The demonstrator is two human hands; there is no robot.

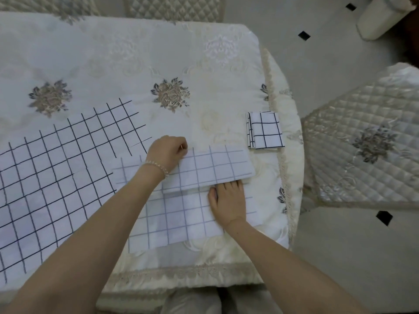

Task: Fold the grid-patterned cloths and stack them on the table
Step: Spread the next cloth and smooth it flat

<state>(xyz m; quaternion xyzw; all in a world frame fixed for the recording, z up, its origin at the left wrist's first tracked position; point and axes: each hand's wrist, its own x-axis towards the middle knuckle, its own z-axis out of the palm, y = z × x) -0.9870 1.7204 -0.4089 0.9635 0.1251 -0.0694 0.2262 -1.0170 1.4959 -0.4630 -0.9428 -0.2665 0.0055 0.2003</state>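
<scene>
A white cloth with a faint grey grid lies near the table's front edge, its far part folded back over itself. My left hand pinches the top edge of that folded flap. My right hand lies flat on the lower layer, its fingertips tucked under the flap's edge. A larger cloth with a dark grid is spread flat at the left. A small folded grid cloth sits near the table's right edge.
The table wears a cream embroidered cover with flower motifs and a lace hem. Quilted chairs stand at the right and behind the table. Grey floor tiles with black diamonds show at the right.
</scene>
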